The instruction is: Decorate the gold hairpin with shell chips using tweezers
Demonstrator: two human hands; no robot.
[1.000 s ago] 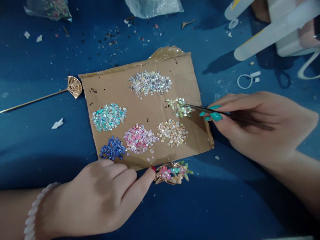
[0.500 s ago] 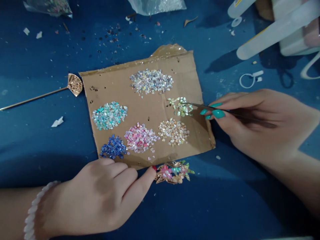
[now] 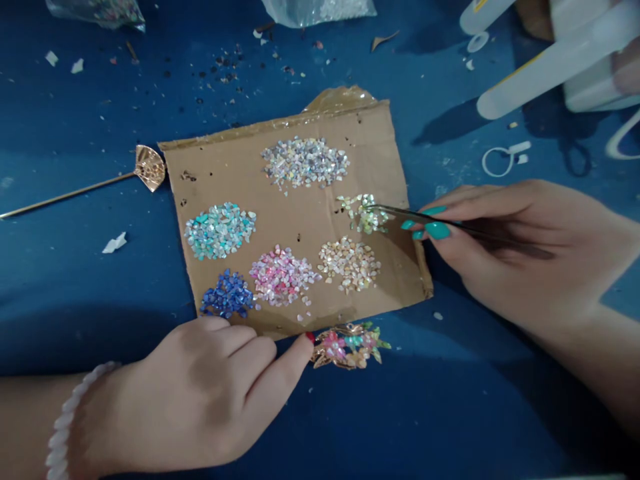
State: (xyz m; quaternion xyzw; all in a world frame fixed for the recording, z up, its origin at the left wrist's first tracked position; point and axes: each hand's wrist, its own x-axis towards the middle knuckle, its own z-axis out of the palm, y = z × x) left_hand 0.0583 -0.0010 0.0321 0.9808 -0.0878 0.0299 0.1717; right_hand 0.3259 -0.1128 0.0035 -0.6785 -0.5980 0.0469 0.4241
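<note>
My right hand (image 3: 520, 247) is closed around dark metal tweezers (image 3: 465, 230), whose tips touch a small heap of light green shell chips (image 3: 367, 215). Those chips lie on a cardboard sheet (image 3: 295, 217). Below its lower edge, my left hand (image 3: 200, 393) grips the left end of a gold flower ornament (image 3: 350, 345) at the index fingertip; the thumb is hidden beneath. Pink, turquoise, peach and green pieces fill the ornament. Other heaps on the cardboard are silvery chips (image 3: 305, 162), turquoise chips (image 3: 220, 230), blue chips (image 3: 227, 293), pink chips (image 3: 281, 275) and cream chips (image 3: 349, 263).
A fan-headed gold hairpin (image 3: 149, 168) lies left of the cardboard. White tubes (image 3: 550, 70) and a white ring (image 3: 497, 161) are at upper right. Plastic bags (image 3: 320, 12) sit along the far edge, with scraps scattered on the blue table (image 3: 90, 267).
The whole view has shifted very slightly. Both hands keep their grips, and the tweezer tips stay at the green chips.
</note>
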